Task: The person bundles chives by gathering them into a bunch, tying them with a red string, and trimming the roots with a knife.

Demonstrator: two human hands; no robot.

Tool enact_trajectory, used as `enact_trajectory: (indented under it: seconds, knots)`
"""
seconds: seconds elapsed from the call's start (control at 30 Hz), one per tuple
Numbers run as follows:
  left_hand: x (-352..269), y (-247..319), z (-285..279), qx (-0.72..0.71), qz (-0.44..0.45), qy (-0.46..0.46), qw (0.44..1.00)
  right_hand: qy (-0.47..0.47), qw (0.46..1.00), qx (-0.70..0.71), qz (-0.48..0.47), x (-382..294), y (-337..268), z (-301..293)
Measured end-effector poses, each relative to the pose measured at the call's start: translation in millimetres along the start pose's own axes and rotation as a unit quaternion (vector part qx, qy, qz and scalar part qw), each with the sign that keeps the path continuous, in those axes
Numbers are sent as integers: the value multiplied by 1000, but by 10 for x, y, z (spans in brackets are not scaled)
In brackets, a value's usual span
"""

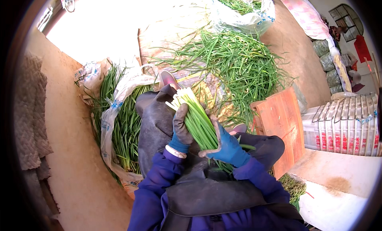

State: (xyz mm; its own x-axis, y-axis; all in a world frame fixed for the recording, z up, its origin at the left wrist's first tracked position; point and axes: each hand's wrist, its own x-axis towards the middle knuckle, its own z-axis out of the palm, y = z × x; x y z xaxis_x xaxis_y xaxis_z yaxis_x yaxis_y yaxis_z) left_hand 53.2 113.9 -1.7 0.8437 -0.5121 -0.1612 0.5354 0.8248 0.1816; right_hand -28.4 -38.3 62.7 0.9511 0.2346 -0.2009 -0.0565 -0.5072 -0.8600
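Note:
A bundle of garlic chives (201, 126) lies slantwise over my lap, pale cut ends pointing away from me and green leaves towards me. My left hand (181, 126), in a blue glove with a grey coated palm, grips it near the pale ends. Lower down, my right hand (225, 143), gloved alike, wraps around the leaves from the right side. Under the bundle is a dark apron (209, 190) over my knees. Beyond my feet spreads a loose heap of green leaves (235, 64).
On my left, a plastic bag (107, 126) holds more chives. Another filled bag (243, 14) stands beyond the heap. A wooden board (280, 126) leans at my right knee, near a white plastic crate (340, 126) and a white foam box (334, 183). Quilted cloth (29, 111) hangs far left.

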Motion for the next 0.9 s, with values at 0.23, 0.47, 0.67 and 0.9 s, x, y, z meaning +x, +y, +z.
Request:
enact_trajectory:
  seconds: [0.23,0.47,0.67,0.9]
  knots:
    - [-70,-322,182,-3,-38,-110,993,14,932,-351,91,-262,-155,-371]
    - [-78,-731,438,-77,-188,-206,957,-50,863,-462,200,-745,-771,-526]
    - [-258,-758,415,-71,-241,-125,960,104,944,-298,98,-987,-319,-475]
    - [-226,-842,-162,17,-196,-74,978,191,972,90,101,-869,247,-387]
